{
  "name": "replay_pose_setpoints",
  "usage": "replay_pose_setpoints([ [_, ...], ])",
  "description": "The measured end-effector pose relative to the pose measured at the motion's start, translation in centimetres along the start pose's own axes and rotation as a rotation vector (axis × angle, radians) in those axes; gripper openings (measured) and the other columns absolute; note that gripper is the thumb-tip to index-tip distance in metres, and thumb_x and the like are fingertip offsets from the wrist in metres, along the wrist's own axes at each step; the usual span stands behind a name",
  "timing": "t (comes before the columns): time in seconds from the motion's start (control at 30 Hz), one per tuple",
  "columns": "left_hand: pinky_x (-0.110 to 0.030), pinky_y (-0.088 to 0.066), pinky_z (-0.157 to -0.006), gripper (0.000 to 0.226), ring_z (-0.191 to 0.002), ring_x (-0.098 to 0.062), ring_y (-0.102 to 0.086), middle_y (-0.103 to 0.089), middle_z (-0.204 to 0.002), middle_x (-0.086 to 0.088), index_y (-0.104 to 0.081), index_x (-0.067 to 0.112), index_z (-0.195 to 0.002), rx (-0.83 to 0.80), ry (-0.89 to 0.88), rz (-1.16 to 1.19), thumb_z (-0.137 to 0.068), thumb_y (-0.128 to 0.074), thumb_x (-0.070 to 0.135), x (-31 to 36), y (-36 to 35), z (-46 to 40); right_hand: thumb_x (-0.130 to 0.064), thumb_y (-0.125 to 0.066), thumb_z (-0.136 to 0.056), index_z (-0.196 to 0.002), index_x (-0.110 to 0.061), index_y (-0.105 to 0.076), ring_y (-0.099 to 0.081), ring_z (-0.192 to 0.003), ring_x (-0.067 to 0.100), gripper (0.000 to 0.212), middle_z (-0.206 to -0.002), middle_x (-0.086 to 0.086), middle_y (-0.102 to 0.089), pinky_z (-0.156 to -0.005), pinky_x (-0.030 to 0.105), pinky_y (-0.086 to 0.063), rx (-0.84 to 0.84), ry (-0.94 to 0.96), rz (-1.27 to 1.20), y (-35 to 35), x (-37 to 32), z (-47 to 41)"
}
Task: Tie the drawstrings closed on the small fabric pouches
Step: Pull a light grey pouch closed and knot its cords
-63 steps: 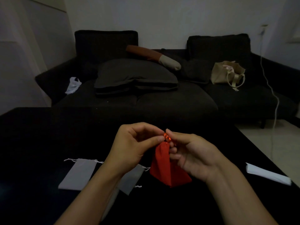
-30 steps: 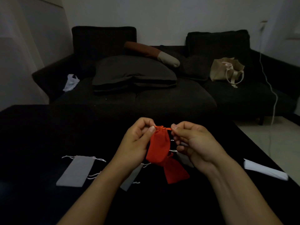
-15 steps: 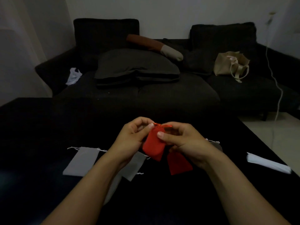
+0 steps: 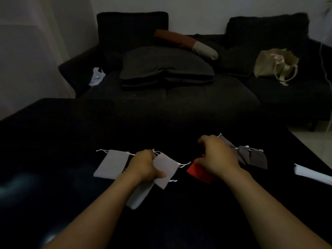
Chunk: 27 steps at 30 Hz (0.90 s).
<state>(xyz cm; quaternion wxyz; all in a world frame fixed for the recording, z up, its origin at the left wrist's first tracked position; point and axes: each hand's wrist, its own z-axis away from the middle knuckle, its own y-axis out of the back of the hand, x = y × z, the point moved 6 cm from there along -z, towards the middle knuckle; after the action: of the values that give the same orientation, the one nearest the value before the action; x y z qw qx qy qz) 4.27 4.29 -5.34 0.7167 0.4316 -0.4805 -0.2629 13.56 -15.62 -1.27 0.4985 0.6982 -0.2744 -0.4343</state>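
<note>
A dark sofa (image 4: 179, 97) fills the far side of the room, with a large dark cushion (image 4: 165, 67) on its middle seat, a brown and cream bolster (image 4: 186, 44) behind that, and a beige tote bag (image 4: 274, 63) toward two o'clock. Nearer, a black bench (image 4: 53, 141) spreads across the lower view and carries the pouches. At nine o'clock from the hands a pale grey pouch (image 4: 111, 164) lies flat, its white strings loose at the top. The left hand (image 4: 143, 166) sits at about seven o'clock of the centre, its grip closed on a second pale grey pouch (image 4: 166, 168), thumb pressed on the cloth; another pale pouch (image 4: 139, 196) lies under the forearm. The right hand (image 4: 217, 157) rests knuckles up at about five o'clock, over a red pouch (image 4: 197, 171) that lies on the bench; whether its grip is closed on the pouch I cannot tell, since the fingers are hidden. Just beyond that hand, toward three o'clock, several darker grey pouches (image 4: 253, 157) lie bunched together. At the right edge lies a white folded sheet (image 4: 312, 174).
</note>
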Motion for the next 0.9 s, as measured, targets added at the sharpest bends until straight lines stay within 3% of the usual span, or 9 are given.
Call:
replay_pose_setpoints([
  [0.07, -0.026, -0.043, -0.070, 0.035, -0.088, -0.016, -0.061, -0.066, -0.094, 0.001, -0.063, 0.015, -0.092, 0.028, -0.037, 0.026, -0.072, -0.085, 0.033, 0.6, 0.2, 0.1, -0.034, -0.078, -0.076, -0.128, -0.027, -0.058, -0.052, -0.118, 0.025, 0.057, -0.128, 0.001, -0.054, -0.099, 0.039, -0.046, -0.128, 0.179, -0.048, -1.4, -2.2, 0.2],
  [0.13, -0.021, -0.042, -0.060, 0.022, -0.081, -0.016, -0.061, -0.066, -0.086, -0.001, -0.063, 0.014, -0.088, 0.093, -0.120, 0.112, -0.079, -0.079, 0.025, 1.5, 0.8, 0.3, -0.036, -0.075, -0.081, -0.124, -0.028, -0.061, -0.049, -0.117, 0.027, 0.047, -0.127, 0.001, -0.055, -0.097, 0.038, -0.045, -0.218, 0.223, 0.007, -3.1, -3.0, 0.4],
  [0.23, -0.020, -0.043, -0.059, 0.016, -0.073, -0.015, -0.058, -0.061, -0.076, -0.001, -0.058, 0.015, -0.079, 0.095, -0.213, 0.359, -0.085, -0.072, 0.013, 3.1, 1.8, 1.1, -0.032, -0.070, -0.085, -0.095, -0.026, -0.068, -0.058, -0.102, 0.020, 0.012, -0.103, -0.001, -0.065, -0.085, 0.033, -0.048, -0.170, 0.233, -0.127, -3.0, -2.6, 0.2],
  [0.3, -0.029, -0.051, -0.069, 0.013, -0.078, -0.018, -0.062, -0.064, -0.082, -0.005, -0.061, 0.011, -0.087, 0.024, -0.229, 0.535, -0.085, -0.073, 0.013, 3.5, 2.4, 1.6, -0.028, -0.068, -0.088, -0.077, -0.022, -0.066, -0.065, -0.083, 0.015, 0.013, -0.082, -0.002, -0.069, -0.074, 0.033, -0.050, -0.145, 0.231, -0.290, -1.5, -2.4, 0.0],
  [0.4, -0.032, -0.058, -0.079, 0.045, -0.096, -0.015, -0.070, -0.070, -0.105, 0.000, -0.063, 0.025, -0.112, -0.143, -0.202, 0.693, -0.073, -0.083, 0.037, 4.1, 3.3, 1.9, -0.029, -0.064, -0.092, -0.075, -0.021, -0.066, -0.066, -0.068, 0.012, 0.018, -0.071, 0.001, -0.069, -0.067, 0.036, -0.051, -0.159, 0.256, -0.435, 1.4, -2.6, 0.4],
  [0.5, -0.018, -0.055, -0.075, 0.050, -0.095, -0.005, -0.069, -0.074, -0.101, 0.010, -0.072, 0.035, -0.103, -0.131, -0.287, 0.775, -0.070, -0.062, 0.072, 6.4, 4.5, 2.6, -0.028, -0.063, -0.093, -0.079, -0.022, -0.066, -0.066, -0.069, 0.006, 0.015, -0.072, -0.003, -0.070, -0.069, 0.034, -0.054, -0.216, 0.312, -0.381, 3.4, -2.9, 1.2],
  [0.73, -0.013, -0.052, -0.066, 0.037, -0.078, -0.005, -0.071, -0.076, -0.083, -0.003, -0.078, 0.023, -0.089, 0.217, -0.477, 0.872, -0.095, -0.051, 0.047, 9.9, 5.9, 2.1, -0.017, -0.062, -0.086, -0.076, -0.018, -0.065, -0.066, -0.069, 0.007, 0.010, -0.071, -0.001, -0.070, -0.069, 0.037, -0.055, -0.163, 0.270, -0.255, 6.6, -1.4, 1.7],
  [0.8, -0.011, -0.051, -0.067, 0.059, -0.080, -0.003, -0.072, -0.077, -0.082, -0.002, -0.079, 0.025, -0.087, 0.198, -0.416, 0.906, -0.091, -0.036, 0.066, 10.0, 5.9, 1.7, -0.024, -0.063, -0.086, -0.074, -0.016, -0.062, -0.064, -0.070, 0.012, 0.014, -0.071, 0.002, -0.068, -0.066, 0.037, -0.052, -0.150, 0.257, -0.226, 6.8, -1.2, 1.7],
  [0.9, -0.026, -0.053, -0.077, 0.076, -0.084, -0.015, -0.073, -0.077, -0.086, -0.005, -0.079, 0.026, -0.089, 0.055, -0.381, 0.989, -0.085, -0.025, 0.078, 10.9, 5.2, 1.4, -0.025, -0.059, -0.086, -0.068, -0.018, -0.058, -0.063, -0.071, 0.017, 0.019, -0.072, 0.003, -0.066, -0.065, 0.037, -0.049, -0.121, 0.228, -0.247, 6.9, -0.7, 1.6],
])
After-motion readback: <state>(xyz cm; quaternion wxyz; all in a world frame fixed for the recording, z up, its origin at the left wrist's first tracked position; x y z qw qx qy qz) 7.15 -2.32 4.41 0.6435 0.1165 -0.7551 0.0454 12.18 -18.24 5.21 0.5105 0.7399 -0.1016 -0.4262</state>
